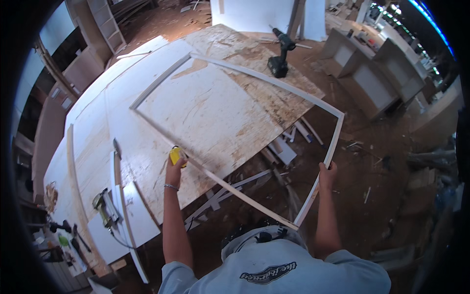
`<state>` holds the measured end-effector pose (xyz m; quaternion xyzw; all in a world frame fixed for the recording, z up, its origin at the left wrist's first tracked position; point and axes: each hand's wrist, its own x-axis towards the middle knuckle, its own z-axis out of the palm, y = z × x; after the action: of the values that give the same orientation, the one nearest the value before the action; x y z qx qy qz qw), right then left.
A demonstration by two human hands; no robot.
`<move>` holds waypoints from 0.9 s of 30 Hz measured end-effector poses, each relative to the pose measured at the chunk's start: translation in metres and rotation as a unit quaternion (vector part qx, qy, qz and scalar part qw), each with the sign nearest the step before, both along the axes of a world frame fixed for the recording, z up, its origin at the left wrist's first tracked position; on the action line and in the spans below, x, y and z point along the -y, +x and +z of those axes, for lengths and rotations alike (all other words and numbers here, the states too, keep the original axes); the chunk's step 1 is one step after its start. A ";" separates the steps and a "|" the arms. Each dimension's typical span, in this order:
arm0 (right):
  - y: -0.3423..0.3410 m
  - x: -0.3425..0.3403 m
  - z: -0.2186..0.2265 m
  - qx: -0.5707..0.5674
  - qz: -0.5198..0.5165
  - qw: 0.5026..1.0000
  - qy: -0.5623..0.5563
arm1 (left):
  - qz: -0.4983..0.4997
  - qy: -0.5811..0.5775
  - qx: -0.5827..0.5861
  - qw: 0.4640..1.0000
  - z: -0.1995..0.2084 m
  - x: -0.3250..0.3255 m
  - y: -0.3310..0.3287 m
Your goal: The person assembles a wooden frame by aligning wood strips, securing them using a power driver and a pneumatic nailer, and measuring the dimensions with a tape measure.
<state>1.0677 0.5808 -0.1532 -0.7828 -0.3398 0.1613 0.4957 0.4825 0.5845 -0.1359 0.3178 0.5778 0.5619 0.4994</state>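
A large rectangular frame of pale wood strips (pixel 245 195) lies tilted across the work table (pixel 210 108). Its right end sticks out past the table edge, and its near corner comes close to my body. My right hand (pixel 328 176) is closed around the frame's right side. In my left hand (pixel 174 171) is a yellow tape measure (pixel 176 156), gripped against the near long side of the frame. No drawn-out blade can be made out.
A cordless drill (pixel 279 61) stands at the table's far right. On the left lie a pneumatic nailer (pixel 105 208) with its hose, a white panel (pixel 139 210) and long strips. Box-like cabinets (pixel 374 78) sit on the floor at right; offcuts lie beneath the table.
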 end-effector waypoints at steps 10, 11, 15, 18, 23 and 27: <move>0.015 -0.006 0.181 0.170 0.058 0.982 0.067 | 0.047 0.118 0.466 0.876 -0.015 -0.038 -0.058; 0.020 -0.012 0.196 0.196 0.053 0.975 0.094 | 0.040 0.137 0.490 0.860 -0.001 -0.041 -0.050; 0.059 -0.073 0.251 0.279 0.056 0.955 0.081 | 0.018 0.203 0.445 0.872 0.019 -0.046 -0.022; 0.059 -0.143 0.309 0.288 0.117 0.945 0.097 | 0.007 0.251 0.411 0.876 0.045 -0.037 -0.007; 0.125 -0.320 0.317 0.381 0.175 0.905 0.079 | -0.003 0.276 0.349 0.896 0.098 -0.058 0.041; 0.133 -0.469 0.307 0.345 0.253 0.898 0.099 | 0.033 0.270 0.303 0.913 0.128 -0.087 0.082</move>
<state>1.2004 1.0500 0.1542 -0.6236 -0.6906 -0.0329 0.3650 0.5647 0.6711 -0.0083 0.2356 0.2345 0.7822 0.5269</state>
